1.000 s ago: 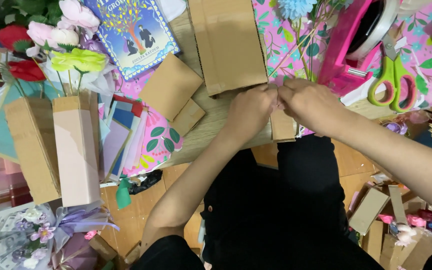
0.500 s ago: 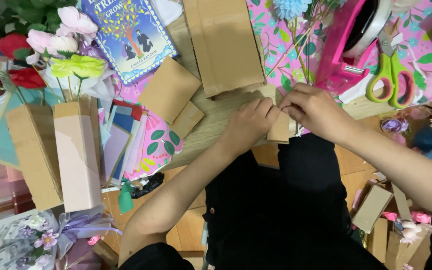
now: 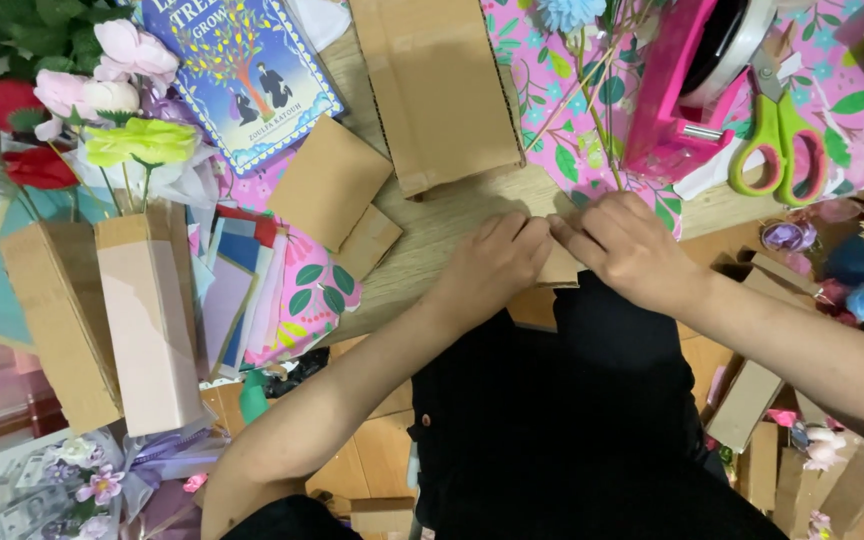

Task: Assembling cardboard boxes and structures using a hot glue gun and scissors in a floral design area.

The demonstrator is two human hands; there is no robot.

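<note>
Two hands, left [image 3: 492, 265] and right [image 3: 632, 245], meet on one small cardboard piece [image 3: 559, 268]. On the surface [image 3: 432, 240] lie one book [image 3: 242, 70], one pair of green scissors [image 3: 777, 135] and one pink tape dispenser [image 3: 697, 85]. Two tall cardboard boxes [image 3: 147, 320] [image 3: 57, 320] stand at the side.

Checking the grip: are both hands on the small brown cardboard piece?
Touching. The head view shows the left hand and right hand both pressed onto the small brown cardboard piece, fingers covering its upper edge.

brown cardboard piece [image 3: 559, 268], green scissors [image 3: 778, 140], pink tape dispenser [image 3: 674, 100], blue book [image 3: 240, 68]
</note>
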